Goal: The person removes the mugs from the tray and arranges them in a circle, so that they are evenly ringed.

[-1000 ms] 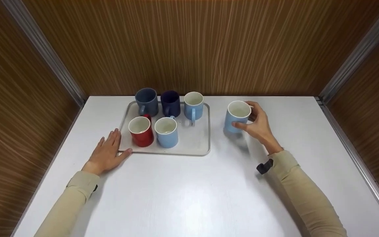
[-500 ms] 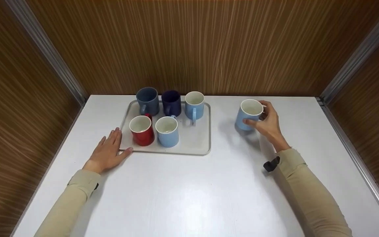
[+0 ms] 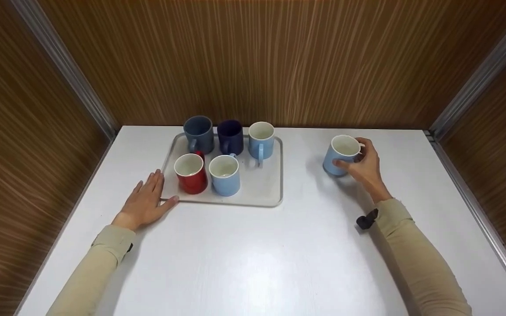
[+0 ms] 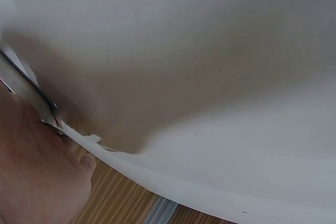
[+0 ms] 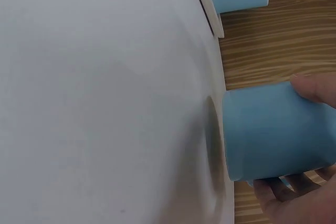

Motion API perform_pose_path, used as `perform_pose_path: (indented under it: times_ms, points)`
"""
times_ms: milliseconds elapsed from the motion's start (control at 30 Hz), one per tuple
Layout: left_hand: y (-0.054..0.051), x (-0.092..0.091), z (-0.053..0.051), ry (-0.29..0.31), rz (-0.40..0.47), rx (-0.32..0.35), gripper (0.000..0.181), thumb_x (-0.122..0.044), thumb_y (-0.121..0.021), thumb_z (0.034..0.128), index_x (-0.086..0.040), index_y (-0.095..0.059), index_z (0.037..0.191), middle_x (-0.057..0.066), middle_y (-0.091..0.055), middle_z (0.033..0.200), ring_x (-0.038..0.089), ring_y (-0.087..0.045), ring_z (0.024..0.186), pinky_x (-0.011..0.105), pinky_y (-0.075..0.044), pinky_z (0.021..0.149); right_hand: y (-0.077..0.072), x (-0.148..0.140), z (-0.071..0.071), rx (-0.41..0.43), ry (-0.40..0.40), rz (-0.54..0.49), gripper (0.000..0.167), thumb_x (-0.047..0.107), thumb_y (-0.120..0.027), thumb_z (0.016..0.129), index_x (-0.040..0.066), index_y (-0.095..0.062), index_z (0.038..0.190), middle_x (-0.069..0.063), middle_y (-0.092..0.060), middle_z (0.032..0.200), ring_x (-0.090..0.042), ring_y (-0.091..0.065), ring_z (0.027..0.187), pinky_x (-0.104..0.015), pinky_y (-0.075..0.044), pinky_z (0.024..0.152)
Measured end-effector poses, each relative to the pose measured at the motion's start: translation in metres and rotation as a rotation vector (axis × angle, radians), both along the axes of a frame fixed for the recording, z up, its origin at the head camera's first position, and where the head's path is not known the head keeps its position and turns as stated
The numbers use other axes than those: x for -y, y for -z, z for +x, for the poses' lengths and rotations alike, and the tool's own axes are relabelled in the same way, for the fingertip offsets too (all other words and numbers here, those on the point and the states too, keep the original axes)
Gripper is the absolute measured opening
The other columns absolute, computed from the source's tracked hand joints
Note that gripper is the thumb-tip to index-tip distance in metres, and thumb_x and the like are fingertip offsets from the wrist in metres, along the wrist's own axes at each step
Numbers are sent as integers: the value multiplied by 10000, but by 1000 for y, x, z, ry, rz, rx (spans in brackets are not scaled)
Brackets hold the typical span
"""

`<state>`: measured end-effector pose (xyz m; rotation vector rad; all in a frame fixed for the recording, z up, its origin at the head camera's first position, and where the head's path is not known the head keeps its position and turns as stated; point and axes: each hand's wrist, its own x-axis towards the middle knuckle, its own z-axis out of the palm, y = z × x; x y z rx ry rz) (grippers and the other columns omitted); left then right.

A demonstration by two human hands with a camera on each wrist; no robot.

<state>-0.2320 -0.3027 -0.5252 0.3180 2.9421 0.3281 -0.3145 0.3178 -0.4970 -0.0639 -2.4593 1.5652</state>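
My right hand (image 3: 362,166) grips a light blue mug (image 3: 339,161) with a white inside, to the right of the tray, thumb on the near side and fingers behind at its handle. In the right wrist view this mug (image 5: 278,132) is very close to the table; I cannot tell whether its base touches. My left hand (image 3: 144,202) lies flat with fingers straight at the tray's near left corner, the thumb along the front edge. On the grey tray (image 3: 259,188) stand a red mug (image 3: 193,179) and a second light blue mug (image 3: 225,181) in front.
Along the tray's back stand a grey-blue mug (image 3: 200,139), a dark navy mug (image 3: 231,141) and another light blue mug (image 3: 262,145), its handle facing me. The white table (image 3: 235,250) is enclosed by wood-patterned panels (image 3: 253,66) at the back and sides.
My right hand has carried the light blue mug to the right, away from the tray, and the mug's base has swung slightly left. The left hand and the tray stay in place.
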Motion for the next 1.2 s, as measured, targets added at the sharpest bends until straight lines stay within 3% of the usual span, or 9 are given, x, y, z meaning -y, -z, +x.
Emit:
perform_pose_path:
  times_ms: [733,1200]
  points:
    - [1,0,-2,-12,-15,18,1052,-759,-331,1052,38,-83,1692,242,-35,1784,439,-53,1659,639,-27,1337,3,-7,-2,98,38,-15,963,162,-928,827,44,-348,1586,-224,-502,1583,-391,-510,1462,-536,-413,1244]
    - [2,0,-2,-9,-9,3,1055,-753,-338,1054,53,-89,1687,255,-48,1780,446,-66,1656,642,-49,1336,3,-6,2,56,18,66,954,168,-925,836,12,-347,1579,-272,-482,1558,-452,-511,1435,-581,-425,1219]
